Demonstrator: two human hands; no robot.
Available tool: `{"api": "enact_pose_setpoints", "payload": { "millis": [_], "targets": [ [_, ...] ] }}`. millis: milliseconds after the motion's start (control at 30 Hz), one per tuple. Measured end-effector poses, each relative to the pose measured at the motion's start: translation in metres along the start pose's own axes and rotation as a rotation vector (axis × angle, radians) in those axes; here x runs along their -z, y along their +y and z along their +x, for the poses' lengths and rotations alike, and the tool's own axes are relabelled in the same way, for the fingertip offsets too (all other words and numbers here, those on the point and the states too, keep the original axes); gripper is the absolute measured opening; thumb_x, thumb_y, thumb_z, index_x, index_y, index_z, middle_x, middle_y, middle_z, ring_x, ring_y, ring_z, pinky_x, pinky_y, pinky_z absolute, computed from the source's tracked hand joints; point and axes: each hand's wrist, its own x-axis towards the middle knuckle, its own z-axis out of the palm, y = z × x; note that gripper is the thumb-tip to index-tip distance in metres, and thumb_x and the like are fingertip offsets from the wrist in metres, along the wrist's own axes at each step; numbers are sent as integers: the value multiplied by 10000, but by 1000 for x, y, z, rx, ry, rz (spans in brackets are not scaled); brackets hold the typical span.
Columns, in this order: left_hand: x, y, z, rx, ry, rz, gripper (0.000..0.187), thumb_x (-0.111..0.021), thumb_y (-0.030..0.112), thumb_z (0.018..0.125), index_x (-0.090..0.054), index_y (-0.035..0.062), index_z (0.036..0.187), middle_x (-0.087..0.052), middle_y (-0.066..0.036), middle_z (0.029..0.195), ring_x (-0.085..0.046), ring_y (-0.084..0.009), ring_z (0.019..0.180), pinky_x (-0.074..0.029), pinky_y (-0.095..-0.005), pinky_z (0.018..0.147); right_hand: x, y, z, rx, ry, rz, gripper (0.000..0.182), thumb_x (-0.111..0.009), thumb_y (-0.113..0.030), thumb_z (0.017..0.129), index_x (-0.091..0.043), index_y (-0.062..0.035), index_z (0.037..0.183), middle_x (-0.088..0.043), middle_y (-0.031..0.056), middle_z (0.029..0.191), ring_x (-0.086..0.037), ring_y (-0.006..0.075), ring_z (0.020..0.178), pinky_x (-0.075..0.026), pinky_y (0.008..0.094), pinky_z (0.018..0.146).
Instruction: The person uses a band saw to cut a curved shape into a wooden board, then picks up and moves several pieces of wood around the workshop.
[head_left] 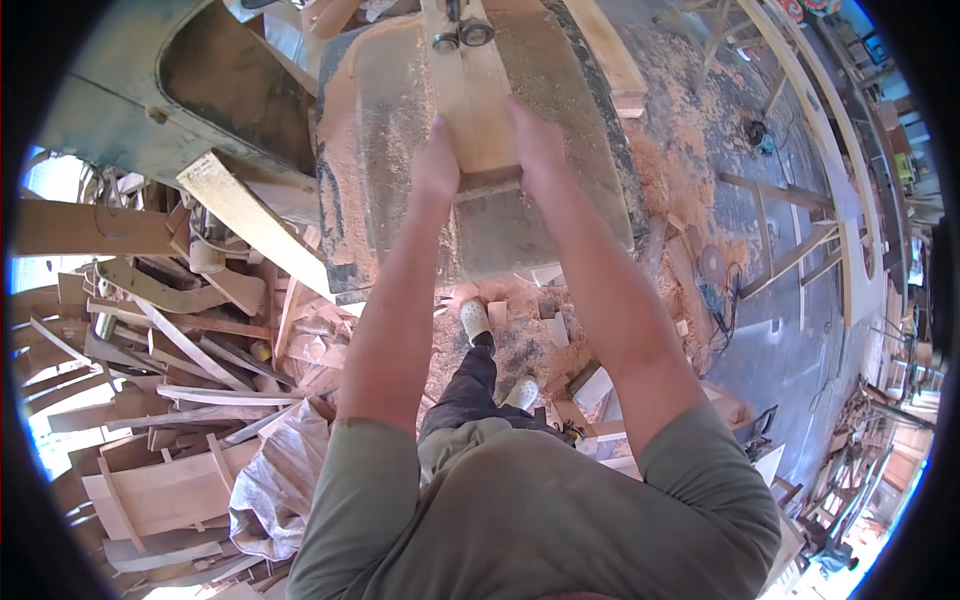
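Note:
A pale wooden board (477,115) lies on the sawdust-covered machine table (560,215), its near end facing me. My left hand (437,165) grips the board's left edge, thumb pointing forward. On the opposite edge my right hand (538,148) is closed in the same way. Both hands are near the board's close end, and their fingers are partly hidden. At the far end, the guide rollers (461,38) of what looks like a band saw sit just over the wood. The blade itself cannot be made out.
The machine's grey-green body (115,85) stands left of the table. A long plank (255,220) leans beside it, above piled wood offcuts (190,350) and a crumpled sack (280,485). Right, an angle grinder (712,290) and wooden frames (790,230) stand on the dusty floor.

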Motion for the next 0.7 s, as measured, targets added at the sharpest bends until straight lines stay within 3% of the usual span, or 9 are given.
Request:
{"api": "enact_pose_setpoints", "payload": {
  "millis": [133, 433, 500, 700],
  "targets": [
    [-1, -9, 13, -19, -9, -49, 756, -344, 527, 990, -440, -130, 1350, -486, -273, 1376, -467, -355, 1288, -335, -388, 1071, -1, 8, 11, 36, -20, 4, 525, -640, -374, 861, -649, 60, 1157, -678, 147, 1066, -619, 204, 973, -459, 328, 864],
    [-1, -6, 16, -41, 6, -33, 757, -367, 521, 988, -453, -151, 1326, -487, -298, 1362, -460, -360, 1294, -325, -389, 1076, -4, 6, 14, 40, -1, -34, 565, -652, -383, 859, -633, 95, 1158, -659, 190, 1116, -622, 244, 1011, -457, 361, 887],
    [-1, -10, 21, -21, 22, -9, 771, -366, 536, 982, -465, -153, 1314, -490, -303, 1358, -459, -372, 1294, -322, -389, 1077, -5, 10, 18, 87, 51, -41, 501, -620, -374, 886, -667, 83, 1087, -692, 191, 997, -649, 243, 918, -478, 359, 830],
    [-2, -7, 21, -14, 32, 32, 798, -360, 557, 971, -462, -157, 1314, -482, -319, 1357, -453, -382, 1301, -317, -395, 1080, -6, 7, 18, 84, 65, -73, 509, -622, -372, 890, -661, 92, 1094, -692, 195, 1011, -650, 246, 932, -479, 362, 839]
  ]
}}
